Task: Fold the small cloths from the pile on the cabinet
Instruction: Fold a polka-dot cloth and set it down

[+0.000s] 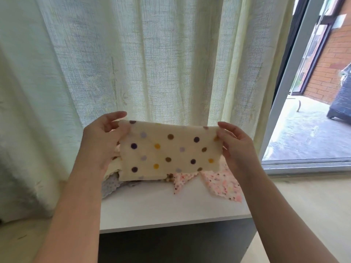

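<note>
A cream cloth with purple, brown and yellow dots [169, 150] hangs stretched in the air above the white cabinet top [171, 209]. My left hand [102, 141] pinches its upper left corner and my right hand [235, 145] pinches its upper right corner. The cloth looks doubled over, with a diagonal crease showing. Behind and below it lies the pile: a pink speckled cloth [218, 183] to the right, a lilac-grey cloth [112, 185] to the left, and pale yellow fabric [114, 168] partly hidden by my left wrist.
A pale green curtain [133, 63] hangs right behind the cabinet. To the right is an open sliding door frame [284, 88] with a paved yard and brick wall outside. The cabinet's dark front [171, 243] drops below the top's near edge. Light flooring surrounds it.
</note>
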`<state>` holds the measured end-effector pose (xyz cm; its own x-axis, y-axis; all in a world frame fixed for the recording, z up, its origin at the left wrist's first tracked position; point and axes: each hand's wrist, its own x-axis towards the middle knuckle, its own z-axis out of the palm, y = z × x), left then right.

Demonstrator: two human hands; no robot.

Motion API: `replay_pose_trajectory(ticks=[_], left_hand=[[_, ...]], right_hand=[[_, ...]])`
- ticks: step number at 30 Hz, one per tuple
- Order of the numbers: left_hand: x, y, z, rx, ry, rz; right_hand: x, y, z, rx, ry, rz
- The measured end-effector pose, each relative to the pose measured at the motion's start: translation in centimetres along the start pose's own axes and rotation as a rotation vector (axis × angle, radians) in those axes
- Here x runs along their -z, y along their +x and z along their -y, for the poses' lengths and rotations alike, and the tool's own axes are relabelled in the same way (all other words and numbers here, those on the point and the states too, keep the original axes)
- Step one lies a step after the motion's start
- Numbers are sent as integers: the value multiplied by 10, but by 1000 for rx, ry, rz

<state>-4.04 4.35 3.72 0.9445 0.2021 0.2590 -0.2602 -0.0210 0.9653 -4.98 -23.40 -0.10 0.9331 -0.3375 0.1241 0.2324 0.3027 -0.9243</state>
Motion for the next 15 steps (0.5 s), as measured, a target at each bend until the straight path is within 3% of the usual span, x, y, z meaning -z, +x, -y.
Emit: replay_pose_trajectory(ticks=[4,8,10,13,15], left_hand=[[-8,-3,2,-220,373,-82],[-20,-7,-3,-418,508,-27],[-26,-12,-8,-468,453,68],[-40,-24,-14,-539,408,208],[-50,-30,-17,-663,452,237]], right_hand=[[12,7,1,49,-228,-43],[17,8,5,178,-781,-43],[10,-1,10,217,-970,109],[-16,-22,13,228,-993,432],[-31,-32,12,251,-899,532]])
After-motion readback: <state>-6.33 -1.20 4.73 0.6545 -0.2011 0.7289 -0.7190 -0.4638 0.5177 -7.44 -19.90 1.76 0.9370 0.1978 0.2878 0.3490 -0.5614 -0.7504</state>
